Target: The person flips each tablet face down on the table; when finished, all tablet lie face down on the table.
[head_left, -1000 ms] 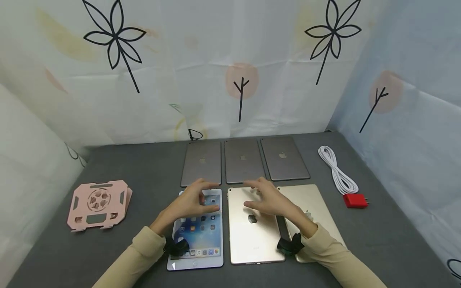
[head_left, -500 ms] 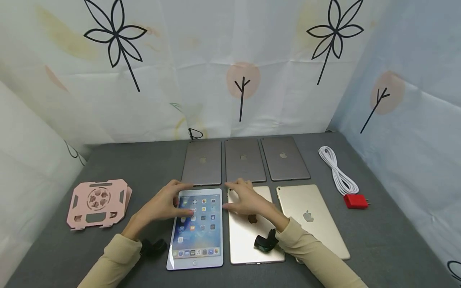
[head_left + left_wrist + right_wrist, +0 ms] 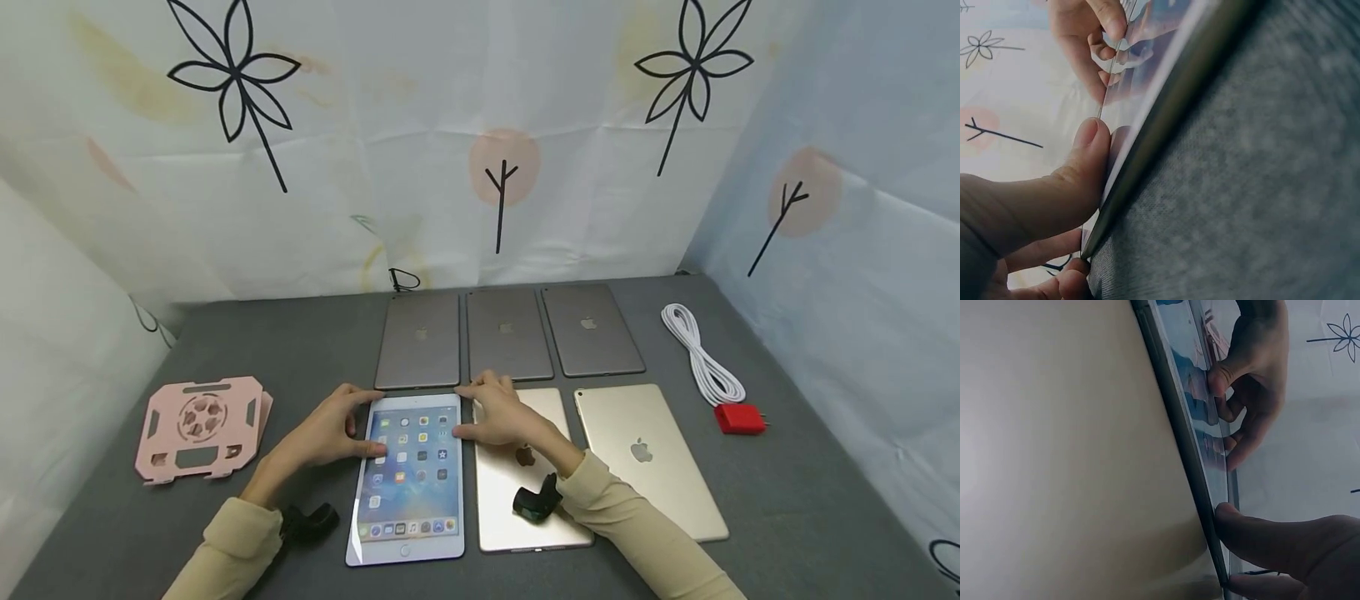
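A white tablet point(image 3: 412, 479) with a lit screen of app icons lies flat on the grey table. My left hand point(image 3: 330, 429) grips its top left corner, thumb on the left border of the screen and index finger at the top edge. At the top right corner my right hand point(image 3: 497, 414) holds it the same way. The left wrist view shows my left thumb point(image 3: 1082, 169) on the tablet's edge; my right thumb point(image 3: 1260, 534) touches it in the right wrist view. A gold tablet point(image 3: 525, 508), back up, lies under my right wrist.
A second gold tablet point(image 3: 660, 483) lies to the right. Grey tablets point(image 3: 420, 342) form a row behind. A pink folding stand point(image 3: 202, 429) is at the left; at the right are a coiled white cable point(image 3: 701, 354) and a red charger point(image 3: 740, 419). Printed curtains enclose the table.
Both hands have moved left from above the tablets and come down onto the white tablet's top corners. My right arm has swung off the second gold tablet. The tablets look unmoved.
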`<state>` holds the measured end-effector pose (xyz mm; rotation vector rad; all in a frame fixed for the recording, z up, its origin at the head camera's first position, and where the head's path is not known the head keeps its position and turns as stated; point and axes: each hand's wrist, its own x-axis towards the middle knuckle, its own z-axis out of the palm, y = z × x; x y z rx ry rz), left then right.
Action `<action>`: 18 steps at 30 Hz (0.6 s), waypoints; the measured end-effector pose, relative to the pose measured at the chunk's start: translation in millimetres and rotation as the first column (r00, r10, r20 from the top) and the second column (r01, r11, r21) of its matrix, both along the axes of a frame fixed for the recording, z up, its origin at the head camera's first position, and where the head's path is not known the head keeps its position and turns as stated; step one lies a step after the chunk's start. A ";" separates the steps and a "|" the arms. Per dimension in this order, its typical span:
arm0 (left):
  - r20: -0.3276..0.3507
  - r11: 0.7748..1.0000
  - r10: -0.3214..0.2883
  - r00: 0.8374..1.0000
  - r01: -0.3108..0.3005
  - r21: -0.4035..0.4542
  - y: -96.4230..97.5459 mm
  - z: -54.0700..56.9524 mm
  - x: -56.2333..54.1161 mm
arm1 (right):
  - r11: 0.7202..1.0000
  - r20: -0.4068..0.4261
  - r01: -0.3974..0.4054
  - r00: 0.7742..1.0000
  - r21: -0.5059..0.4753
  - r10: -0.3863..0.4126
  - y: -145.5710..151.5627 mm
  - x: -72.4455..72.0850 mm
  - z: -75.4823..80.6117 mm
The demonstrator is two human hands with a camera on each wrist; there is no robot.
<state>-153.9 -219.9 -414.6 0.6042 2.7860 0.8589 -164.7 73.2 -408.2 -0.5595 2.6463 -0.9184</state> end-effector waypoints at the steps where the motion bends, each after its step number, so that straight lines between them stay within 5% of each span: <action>1: -0.001 1.000 0.004 1.000 -0.004 -0.001 0.1 -0.4 0.4 | 1.000 0.000 0.008 1.000 -0.002 -0.008 -0.5 0.6 -0.3; 8: -0.010 0.999 0.028 1.000 -0.029 -0.027 3.6 -1.7 3.5 | 0.995 0.036 0.067 0.997 -0.075 -0.064 -2.9 2.4 -0.2; 18: -0.032 0.995 0.084 0.996 -0.086 -0.048 7.2 -4.1 5.4 | 0.958 0.276 0.190 0.953 -0.216 -0.127 -5.8 -8.8 1.0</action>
